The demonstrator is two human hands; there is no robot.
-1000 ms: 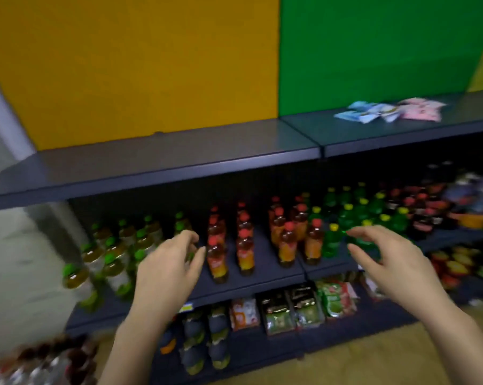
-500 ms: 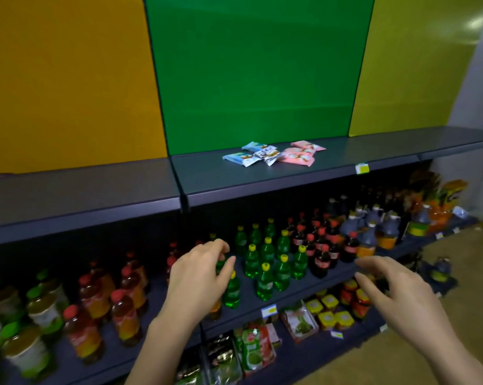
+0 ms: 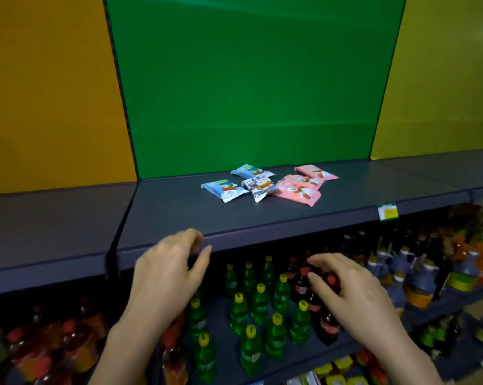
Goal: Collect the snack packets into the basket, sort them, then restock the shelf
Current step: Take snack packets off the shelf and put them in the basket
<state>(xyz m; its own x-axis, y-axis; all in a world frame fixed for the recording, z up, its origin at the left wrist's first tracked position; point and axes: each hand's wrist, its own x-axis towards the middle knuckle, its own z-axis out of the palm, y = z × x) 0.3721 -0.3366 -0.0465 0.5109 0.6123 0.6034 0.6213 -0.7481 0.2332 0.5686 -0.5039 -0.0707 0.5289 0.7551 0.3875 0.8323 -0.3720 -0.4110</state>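
The snack packets lie clustered on the top shelf, at 12 o'clock from both hands. The left hand and right hand are loosely curled and empty. The packets appear light and slippery; pinch the crimped ends.

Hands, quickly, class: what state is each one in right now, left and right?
Left hand: open, fingers loosely curled, holding nothing.
Right hand: open, fingers relaxed, holding nothing.
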